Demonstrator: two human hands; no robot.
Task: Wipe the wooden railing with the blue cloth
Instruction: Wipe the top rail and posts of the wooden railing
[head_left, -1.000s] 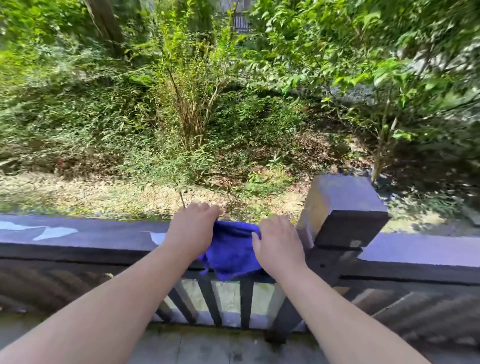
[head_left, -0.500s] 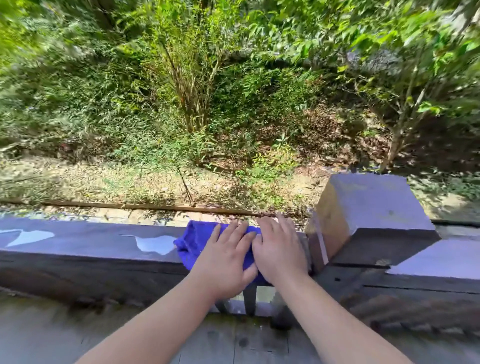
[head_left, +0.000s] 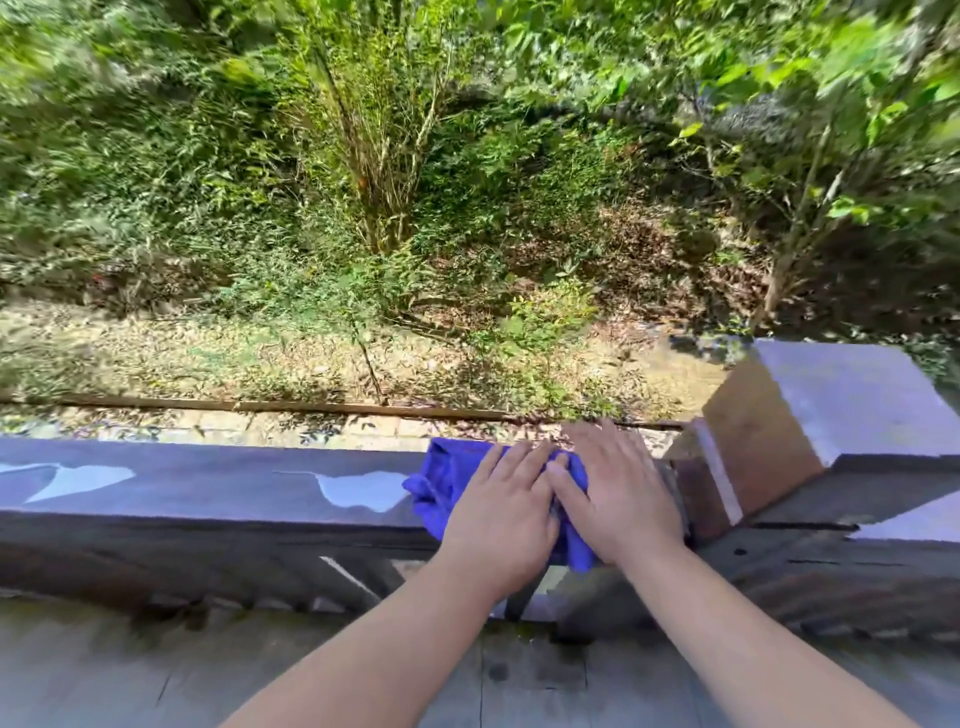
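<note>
Lying bunched on the wooden railing (head_left: 208, 483), the blue cloth (head_left: 447, 480) sits under flat, open-palmed left hand (head_left: 501, 519) and right hand (head_left: 618, 499).

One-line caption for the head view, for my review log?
Both hands, left hand and right hand, press flat on a blue cloth atop the wooden railing beside a square post.

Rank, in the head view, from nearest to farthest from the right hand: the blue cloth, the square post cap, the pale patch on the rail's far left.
1. blue cloth, under the right hand.
2. post cap, just right.
3. pale patch, far left along the railing.
</note>
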